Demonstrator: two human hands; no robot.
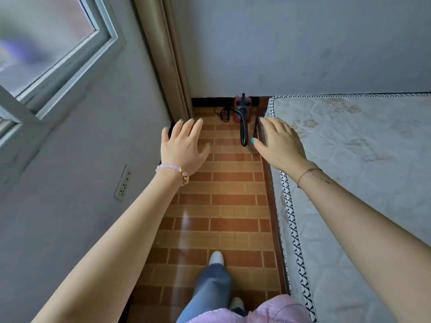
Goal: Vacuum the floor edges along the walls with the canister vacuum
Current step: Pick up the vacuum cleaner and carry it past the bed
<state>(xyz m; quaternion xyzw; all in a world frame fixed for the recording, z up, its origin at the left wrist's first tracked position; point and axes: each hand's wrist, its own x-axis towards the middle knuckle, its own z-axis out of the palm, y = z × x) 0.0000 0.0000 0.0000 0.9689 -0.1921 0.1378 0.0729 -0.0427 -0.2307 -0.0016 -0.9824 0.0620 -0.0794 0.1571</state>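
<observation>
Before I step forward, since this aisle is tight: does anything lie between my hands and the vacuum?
Nothing visible: the tiled floor up to the canister vacuum by the far wall looks bare; only its hose trails toward you.

The floor (pixel 233 199) is brick-patterned in orange and red-brown. The canister vacuum (pixel 242 108) is red and black. The mattress (pixel 363 159) is pale floral, edged in navy-and-white crosses. Fingernails on both hands are teal.
</observation>
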